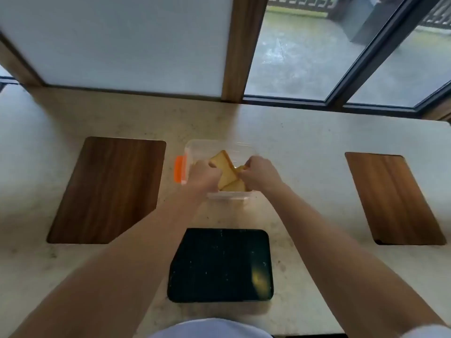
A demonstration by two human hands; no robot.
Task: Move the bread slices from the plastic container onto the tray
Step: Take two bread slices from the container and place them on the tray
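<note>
A clear plastic container (195, 148) with an orange latch (180, 169) on its left side sits in the middle of the table. Golden bread slices (225, 167) lie inside it, one tilted up. My left hand (202, 175) reaches in from the left and grips the tilted slice. My right hand (260, 173) reaches in from the right and pinches another slice (240, 169) at its edge. A black tray (220, 264) lies bare on the table just in front of me, below the container.
Two brown wooden mats lie on the pale stone table, one at the left (109, 189) and one at the right (393, 198). A frosted panel, a wooden post and windows stand behind the table's far edge.
</note>
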